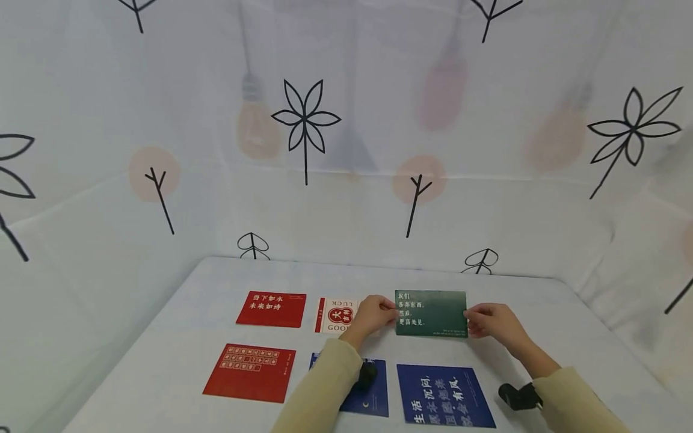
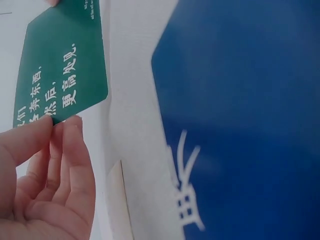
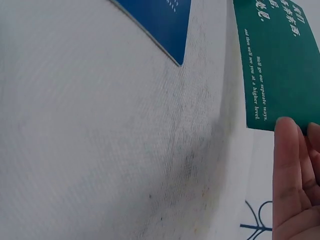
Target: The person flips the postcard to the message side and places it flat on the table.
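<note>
Both hands pinch a green postcard with white Chinese writing, one at each short edge. My left hand has the left edge between thumb and fingers; in the left wrist view the thumb lies over the card's written face. My right hand grips the right edge, and the right wrist view shows small English lines on the card beside the fingertips. The card is tilted up, its printed side facing me. Partly behind the left hand lies a white-and-red card reading "GOOD LUCK".
On the white table lie a red card at the back left, another red card nearer me, a blue card partly under the left sleeve, and a blue card to its right. A patterned white cloth stands behind.
</note>
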Available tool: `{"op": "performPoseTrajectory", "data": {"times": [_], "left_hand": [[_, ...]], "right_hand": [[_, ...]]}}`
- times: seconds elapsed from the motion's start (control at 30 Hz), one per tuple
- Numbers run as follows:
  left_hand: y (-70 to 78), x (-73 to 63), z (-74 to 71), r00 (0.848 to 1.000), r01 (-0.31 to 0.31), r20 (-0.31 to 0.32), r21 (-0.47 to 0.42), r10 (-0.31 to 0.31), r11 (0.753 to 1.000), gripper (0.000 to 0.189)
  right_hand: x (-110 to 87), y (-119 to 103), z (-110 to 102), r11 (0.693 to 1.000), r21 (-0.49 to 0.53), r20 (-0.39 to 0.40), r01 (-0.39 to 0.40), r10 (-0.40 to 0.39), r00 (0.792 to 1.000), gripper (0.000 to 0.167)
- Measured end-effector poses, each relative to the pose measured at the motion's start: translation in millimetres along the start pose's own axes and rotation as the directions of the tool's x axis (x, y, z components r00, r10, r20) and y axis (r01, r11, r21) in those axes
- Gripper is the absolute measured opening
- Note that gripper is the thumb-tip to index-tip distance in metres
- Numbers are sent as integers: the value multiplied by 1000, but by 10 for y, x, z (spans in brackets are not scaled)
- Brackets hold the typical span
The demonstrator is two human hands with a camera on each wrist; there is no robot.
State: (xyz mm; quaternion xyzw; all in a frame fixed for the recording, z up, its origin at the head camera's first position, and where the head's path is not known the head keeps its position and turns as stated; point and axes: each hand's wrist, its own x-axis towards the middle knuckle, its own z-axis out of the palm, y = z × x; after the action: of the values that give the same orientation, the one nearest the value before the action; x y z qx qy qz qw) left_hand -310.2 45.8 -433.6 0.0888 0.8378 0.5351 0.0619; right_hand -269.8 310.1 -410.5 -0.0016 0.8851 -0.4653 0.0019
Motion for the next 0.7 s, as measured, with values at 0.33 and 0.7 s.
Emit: {"op": "performPoseTrajectory", "data": {"times": [0.33,0.7], "left_hand": [[25,-1,-12,998,56,-12,-75,-57,996,13],[79,-26,-41,994,106,17,-195,-105,975,14]], "right_hand": [[-17,10,-24,988,150,40,-22,16,999,38],[-14,20,-48,980,199,18,-18,15,1000,40]]}}
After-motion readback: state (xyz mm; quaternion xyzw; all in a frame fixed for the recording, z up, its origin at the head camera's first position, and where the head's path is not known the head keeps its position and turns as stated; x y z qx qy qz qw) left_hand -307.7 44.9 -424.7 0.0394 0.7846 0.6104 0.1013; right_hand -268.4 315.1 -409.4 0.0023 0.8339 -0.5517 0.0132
